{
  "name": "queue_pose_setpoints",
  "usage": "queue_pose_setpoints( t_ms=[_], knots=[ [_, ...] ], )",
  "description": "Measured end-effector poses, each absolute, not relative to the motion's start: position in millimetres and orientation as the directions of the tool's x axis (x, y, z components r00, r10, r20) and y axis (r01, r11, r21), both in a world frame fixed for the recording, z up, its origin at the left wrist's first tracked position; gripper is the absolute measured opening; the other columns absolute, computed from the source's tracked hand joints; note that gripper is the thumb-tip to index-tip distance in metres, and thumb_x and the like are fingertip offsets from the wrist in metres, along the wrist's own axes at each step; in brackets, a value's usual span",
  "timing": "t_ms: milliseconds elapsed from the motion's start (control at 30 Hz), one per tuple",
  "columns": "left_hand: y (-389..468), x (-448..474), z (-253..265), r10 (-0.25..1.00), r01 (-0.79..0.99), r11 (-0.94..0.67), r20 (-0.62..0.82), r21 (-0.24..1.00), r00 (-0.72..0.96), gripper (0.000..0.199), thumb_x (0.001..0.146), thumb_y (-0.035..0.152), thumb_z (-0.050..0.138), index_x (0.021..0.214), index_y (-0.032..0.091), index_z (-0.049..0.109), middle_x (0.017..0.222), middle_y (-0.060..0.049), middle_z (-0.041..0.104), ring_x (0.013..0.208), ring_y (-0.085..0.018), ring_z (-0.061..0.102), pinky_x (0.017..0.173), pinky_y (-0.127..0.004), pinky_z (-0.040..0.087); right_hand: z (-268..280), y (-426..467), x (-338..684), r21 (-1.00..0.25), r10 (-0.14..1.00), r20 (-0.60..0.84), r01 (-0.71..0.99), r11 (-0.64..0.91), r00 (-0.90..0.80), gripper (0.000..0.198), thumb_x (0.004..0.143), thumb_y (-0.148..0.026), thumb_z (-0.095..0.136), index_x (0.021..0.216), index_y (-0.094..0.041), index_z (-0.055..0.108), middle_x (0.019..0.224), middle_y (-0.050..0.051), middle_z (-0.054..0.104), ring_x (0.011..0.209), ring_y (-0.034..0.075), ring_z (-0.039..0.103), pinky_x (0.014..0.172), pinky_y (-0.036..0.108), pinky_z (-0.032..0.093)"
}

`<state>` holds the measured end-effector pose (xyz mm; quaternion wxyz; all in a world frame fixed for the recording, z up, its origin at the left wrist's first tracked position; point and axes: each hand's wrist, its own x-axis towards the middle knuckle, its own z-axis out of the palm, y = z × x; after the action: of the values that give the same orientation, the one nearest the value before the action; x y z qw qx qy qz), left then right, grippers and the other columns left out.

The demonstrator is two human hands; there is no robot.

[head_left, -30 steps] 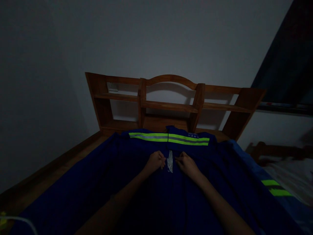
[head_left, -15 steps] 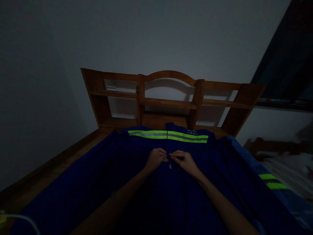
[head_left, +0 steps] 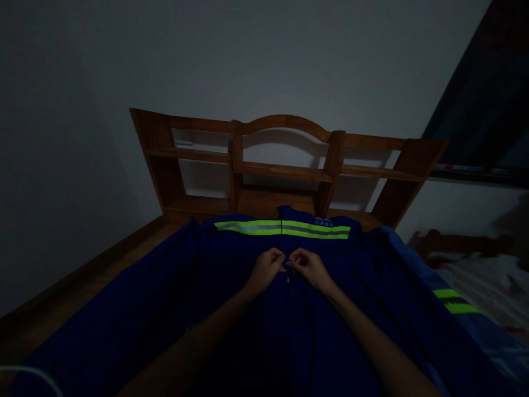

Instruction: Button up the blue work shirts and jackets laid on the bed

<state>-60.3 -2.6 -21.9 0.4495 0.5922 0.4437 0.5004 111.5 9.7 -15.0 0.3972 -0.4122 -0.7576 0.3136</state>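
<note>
A dark blue work jacket (head_left: 243, 253) with yellow-green and grey reflective strips lies spread out in front of me, its collar towards the wooden headboard. Over its front opening, just below the chest strip (head_left: 314, 229), my left hand (head_left: 268, 267) pinches the jacket's edge with bent fingers. Close beside it, my right hand (head_left: 308, 267) is also closed, thumb against fingertips, on the other side of the opening. A small pale tag or zip pull (head_left: 288, 279) shows just below the fingertips. The exact bit of cloth or fastener between the fingers is too dark to make out.
Behind the collar stands a wooden headboard (head_left: 285, 172) with open shelves, against a pale wall (head_left: 264, 60). Light-coloured bedding (head_left: 491, 286) and a dark window (head_left: 483, 105) are on the right. A pale cable (head_left: 31, 370) curves at the lower left.
The right hand's fingers have curled more and moved slightly left, closer to the left hand. Less of the pale tag shows. The view has shifted slightly.
</note>
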Motion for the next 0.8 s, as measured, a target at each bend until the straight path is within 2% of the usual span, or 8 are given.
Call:
queue_pose_setpoints(
  t_ms=[100,267,367,500,600,733,800],
  knots=[
    [1.6,-58.7,-26.7,0.992,0.021,-0.105,0.103,0.994,0.079,0.021,0.073,0.034,0.064,0.081,0.016,0.056,0.074,-0.004,0.066,0.066,-0.017,0.066,0.059,-0.029,0.056,-14.6,7.9,109.9,-0.758,0.853,0.373,0.409,0.507,-0.366,0.018,0.079,-0.036,0.062,0.085,-0.019,0.06,0.071,-0.001,0.061,0.062,0.012,0.056,0.056,0.021,0.041],
    [5.2,-56.8,-30.4,0.998,-0.082,0.067,-0.064,0.994,0.028,0.02,0.069,0.01,0.064,0.082,0.015,0.049,0.063,0.0,0.061,0.054,-0.014,0.064,0.058,-0.03,0.056,-11.6,3.5,107.5,-0.671,0.809,0.409,0.462,0.581,-0.422,0.012,0.079,-0.029,0.061,0.086,-0.019,0.059,0.077,0.001,0.061,0.067,0.012,0.057,0.06,0.021,0.042],
    [4.4,-57.3,-28.1,0.992,-0.167,0.124,-0.122,0.978,0.025,0.024,0.066,0.004,0.062,0.082,0.015,0.048,0.058,0.003,0.057,0.054,-0.013,0.063,0.059,-0.03,0.057,-11.4,3.1,106.7,-0.667,0.81,0.409,0.469,0.58,-0.42,0.013,0.08,-0.03,0.06,0.086,-0.019,0.059,0.076,0.001,0.061,0.067,0.013,0.056,0.059,0.021,0.041],
    [4.5,-58.5,-26.7,0.991,-0.178,0.132,-0.13,0.975,0.022,0.026,0.065,0.004,0.063,0.082,0.015,0.047,0.055,0.004,0.056,0.051,-0.011,0.061,0.061,-0.03,0.056,-12.5,4.5,107.7,-0.723,0.84,0.369,0.445,0.529,-0.398,0.018,0.081,-0.036,0.059,0.087,-0.019,0.059,0.075,0.0,0.062,0.065,0.012,0.058,0.057,0.021,0.041],
    [3.9,-58.1,-28.0,0.999,-0.101,0.052,-0.054,0.993,-0.009,0.028,0.061,0.004,0.062,0.082,0.017,0.048,0.054,0.005,0.058,0.049,-0.011,0.059,0.055,-0.025,0.053,-14.4,7.0,109.2,-0.787,0.867,0.305,0.408,0.463,-0.395,0.024,0.086,-0.041,0.051,0.087,-0.019,0.059,0.069,0.0,0.063,0.06,0.012,0.059,0.054,0.021,0.041],
    [-0.4,-56.6,-28.1,0.978,0.144,-0.2,0.206,0.969,-0.024,0.025,0.063,0.01,0.059,0.084,0.019,0.05,0.059,0.004,0.062,0.053,-0.012,0.06,0.05,-0.019,0.044,-17.9,10.0,110.1,-0.823,0.879,0.257,0.386,0.417,-0.401,0.028,0.088,-0.042,0.047,0.083,-0.017,0.058,0.063,0.0,0.062,0.057,0.013,0.059,0.053,0.021,0.042],
    [-3.2,-56.0,-26.4,0.964,0.193,-0.26,0.267,0.946,-0.009,0.024,0.064,0.013,0.058,0.086,0.02,0.05,0.061,0.004,0.062,0.055,-0.011,0.06,0.049,-0.018,0.041,-20.1,10.5,109.9,-0.831,0.881,0.258,0.374,0.412,-0.397,0.027,0.088,-0.043,0.047,0.083,-0.018,0.057,0.063,0.0,0.061,0.056,0.013,0.059,0.053,0.021,0.043]
  ],
)
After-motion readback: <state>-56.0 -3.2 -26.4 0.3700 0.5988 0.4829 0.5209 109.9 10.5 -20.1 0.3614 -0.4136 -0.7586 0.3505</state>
